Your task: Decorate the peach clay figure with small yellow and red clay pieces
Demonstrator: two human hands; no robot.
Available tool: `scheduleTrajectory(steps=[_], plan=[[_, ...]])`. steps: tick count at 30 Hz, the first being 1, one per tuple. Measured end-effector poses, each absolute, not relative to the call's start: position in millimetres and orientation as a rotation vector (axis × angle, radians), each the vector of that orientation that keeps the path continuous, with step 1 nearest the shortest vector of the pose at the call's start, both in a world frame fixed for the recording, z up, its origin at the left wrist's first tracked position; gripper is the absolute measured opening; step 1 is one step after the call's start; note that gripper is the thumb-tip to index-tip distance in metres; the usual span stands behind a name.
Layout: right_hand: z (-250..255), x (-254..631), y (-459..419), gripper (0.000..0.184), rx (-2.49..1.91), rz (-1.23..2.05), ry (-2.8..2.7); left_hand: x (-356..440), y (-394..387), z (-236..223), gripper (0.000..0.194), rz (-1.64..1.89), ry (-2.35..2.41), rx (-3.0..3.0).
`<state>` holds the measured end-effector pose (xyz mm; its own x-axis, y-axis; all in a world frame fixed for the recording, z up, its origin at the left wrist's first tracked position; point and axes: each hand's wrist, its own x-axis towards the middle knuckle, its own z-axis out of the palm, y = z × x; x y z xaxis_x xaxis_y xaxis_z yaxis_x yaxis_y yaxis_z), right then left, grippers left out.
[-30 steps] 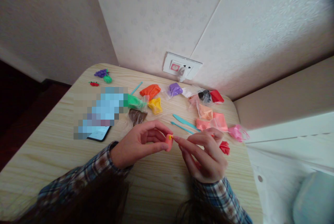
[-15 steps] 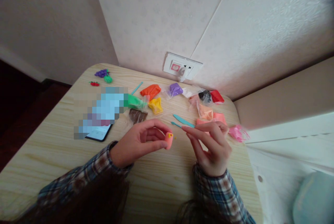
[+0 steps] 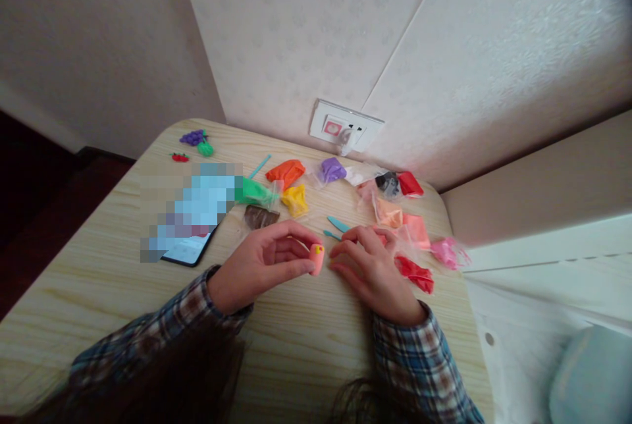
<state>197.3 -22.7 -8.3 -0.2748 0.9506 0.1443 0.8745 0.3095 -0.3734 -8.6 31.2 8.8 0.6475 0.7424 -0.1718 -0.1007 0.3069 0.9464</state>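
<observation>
My left hand [image 3: 266, 263] is closed, pinching a small rounded piece of pink clay [image 3: 316, 261] between thumb and fingers. Tiny yellow bits [image 3: 320, 249] stick to the upper end of that piece. Just to its right, my right hand [image 3: 372, 269] hovers low over the table with bent fingers slightly apart; I see nothing in them. Beyond the right fingertips lie a blue clay knife [image 3: 338, 223] and a thinner blue tool [image 3: 331, 235], partly covered by the hand.
Bags of coloured clay lie across the table [image 3: 296, 358], among them orange [image 3: 286, 173], yellow [image 3: 295, 200], brown [image 3: 261, 216] and red [image 3: 415, 274]. At left are a phone [image 3: 190, 249], partly blurred, and clay grapes [image 3: 192, 138]. A wall socket [image 3: 345, 126] is behind.
My right hand has come down and left, closer to the pink clay, its fingers now lower. The red clay bag it covered shows. My left hand keeps its hold almost unmoved.
</observation>
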Motion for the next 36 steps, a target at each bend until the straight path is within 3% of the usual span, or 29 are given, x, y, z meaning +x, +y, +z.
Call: scheduleTrajectory(steps=[36], plan=[[-11.0, 191.8, -21.2, 0.013, -1.667, 0.282, -2.208, -8.6, 32.4, 6.0, 0.025, 0.598, 0.714, 1.122]])
